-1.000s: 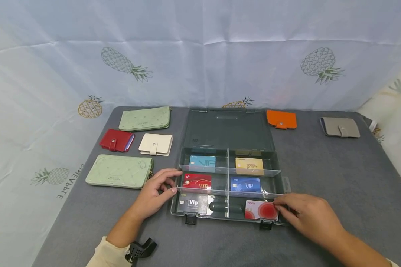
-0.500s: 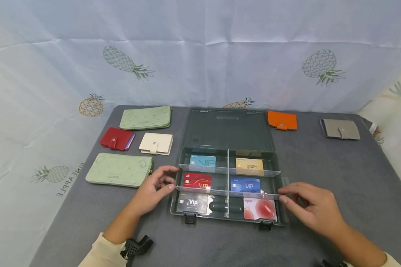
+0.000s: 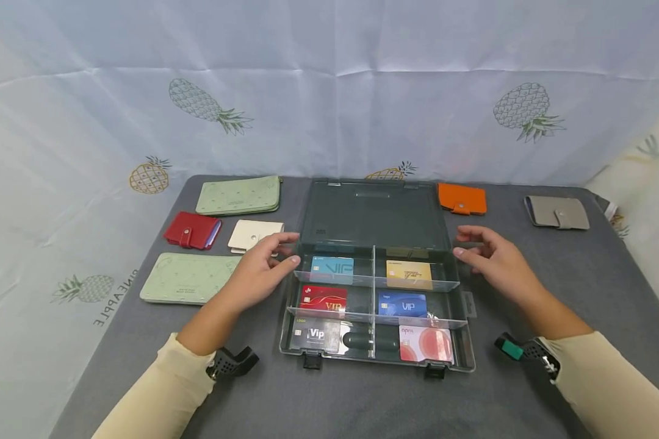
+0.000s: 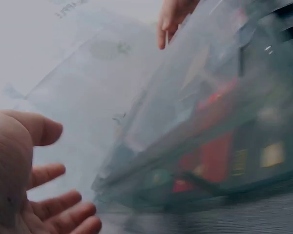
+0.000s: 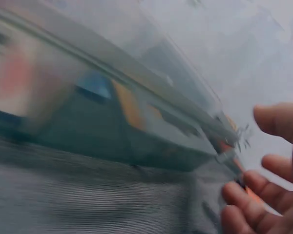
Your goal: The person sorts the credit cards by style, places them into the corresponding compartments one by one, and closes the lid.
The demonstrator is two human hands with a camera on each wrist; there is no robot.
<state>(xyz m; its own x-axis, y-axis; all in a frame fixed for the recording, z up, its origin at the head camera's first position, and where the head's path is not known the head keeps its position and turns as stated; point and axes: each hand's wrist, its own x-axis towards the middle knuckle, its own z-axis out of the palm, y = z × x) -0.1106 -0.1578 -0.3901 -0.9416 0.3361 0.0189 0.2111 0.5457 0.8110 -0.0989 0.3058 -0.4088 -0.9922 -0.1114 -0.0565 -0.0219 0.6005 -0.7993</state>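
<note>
A dark translucent divided box [image 3: 383, 360] lies with its lid [image 3: 376, 213] folded back, away from the person. One card lies in each compartment: light blue [image 3: 332, 268], gold [image 3: 409, 274], red [image 3: 324, 299], blue [image 3: 402, 303], grey [image 3: 315, 334] and a pink-and-white one [image 3: 425, 343]. Beside the box's left rear corner hovers the left hand [image 3: 260, 271], fingers spread and holding nothing. The right hand [image 3: 491, 262] is beside the right rear corner, its fingers loosely bent around nothing. Both wrist views are blurred; they show relaxed fingers next to the box.
On the left lie two green wallets [image 3: 238, 196], a red card holder [image 3: 191, 230] and a cream one [image 3: 252, 231], partly behind the left hand. An orange card holder [image 3: 462, 199] and a grey-beige one [image 3: 557, 212] lie at the back right. A pineapple-print cloth hangs behind.
The right hand has let go of the pink-and-white card, which now lies in the front right compartment. Both hands have moved back along the box's sides toward the lid.
</note>
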